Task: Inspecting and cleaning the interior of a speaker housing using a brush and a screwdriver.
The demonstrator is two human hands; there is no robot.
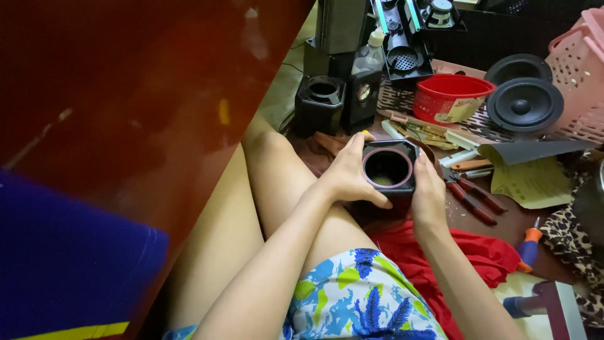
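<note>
1. Small black speaker housing: boxy plastic shell with rounded corners and a round opening edged by a thin pinkish ring; held above the person's knee, between both hands.
2. Left hand: fingers wrapped around the housing's left side, thumb lying along its lower front edge.
3. Right hand: fingers closed against the housing's right side, palm pressed to the wall.
4. Red cloth: soft, crumpled fabric spread on the floor under the right forearm.
5. Red-handled pliers: metal jaws, glossy grips, lying just right of the right hand.
6. Red round tub: smooth plastic, standing beyond the housing.
7. Two loose speaker cones: black, circular, matte, resting right of the tub.
8. Pink basket: perforated plastic, at the far right edge.
9. Second black housing: the same boxy shape, standing on the floor, well apart from the hands.
10. Orange-handled screwdriver: lying beside the red cloth.
</note>
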